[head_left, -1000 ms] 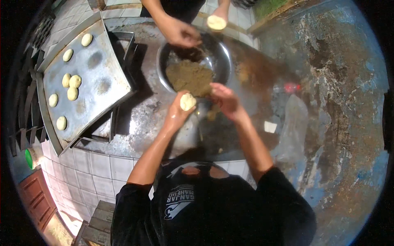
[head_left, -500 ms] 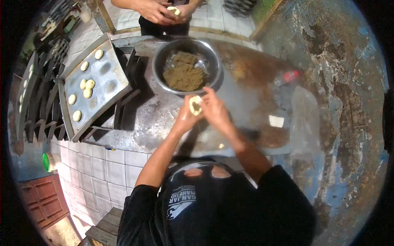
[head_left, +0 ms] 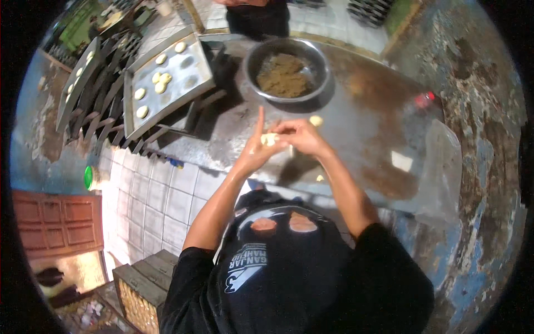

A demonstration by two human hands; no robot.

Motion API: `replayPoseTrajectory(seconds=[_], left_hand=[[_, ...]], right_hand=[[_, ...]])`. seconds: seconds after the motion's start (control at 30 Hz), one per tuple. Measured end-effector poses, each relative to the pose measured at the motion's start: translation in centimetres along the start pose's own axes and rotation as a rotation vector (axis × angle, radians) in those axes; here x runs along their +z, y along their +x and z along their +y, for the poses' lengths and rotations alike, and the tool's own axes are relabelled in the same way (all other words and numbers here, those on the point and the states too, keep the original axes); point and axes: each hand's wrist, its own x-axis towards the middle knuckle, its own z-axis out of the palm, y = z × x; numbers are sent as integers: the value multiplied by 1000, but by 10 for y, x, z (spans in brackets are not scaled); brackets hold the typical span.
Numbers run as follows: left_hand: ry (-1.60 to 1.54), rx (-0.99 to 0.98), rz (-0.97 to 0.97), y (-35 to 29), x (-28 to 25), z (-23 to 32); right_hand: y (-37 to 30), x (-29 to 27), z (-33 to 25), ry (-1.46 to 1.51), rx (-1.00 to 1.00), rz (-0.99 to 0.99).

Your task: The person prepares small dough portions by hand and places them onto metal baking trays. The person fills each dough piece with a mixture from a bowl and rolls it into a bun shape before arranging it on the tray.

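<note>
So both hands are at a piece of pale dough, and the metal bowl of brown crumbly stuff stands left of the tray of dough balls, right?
Not quite: the head view shows the metal bowl of brown crumbly stuff right of the tray of dough balls. The left hand and right hand are indeed at a piece of pale dough.

A stained table (head_left: pixel 350 150) bears a bowl (head_left: pixel 319 65) — and white scrap (head_left: pixel 401 161).

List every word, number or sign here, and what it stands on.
Black shirt: large white words and a numeral, upside down; I won't copy them.
Beside them: smaller print, too small to read.
Metal bowl, baking tray: no lettering visible.
</note>
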Motion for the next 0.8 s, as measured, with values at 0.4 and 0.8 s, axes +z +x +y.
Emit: replayPoseTrajectory(seconds=[0.4,0.8], left_hand=[[-784,-179,208,14,-138,20],[2,72,678,62,-348,10]], right_hand=[[116,154,-11,-661,-750,274],[432,171,-10,-1008,-450,-75]])
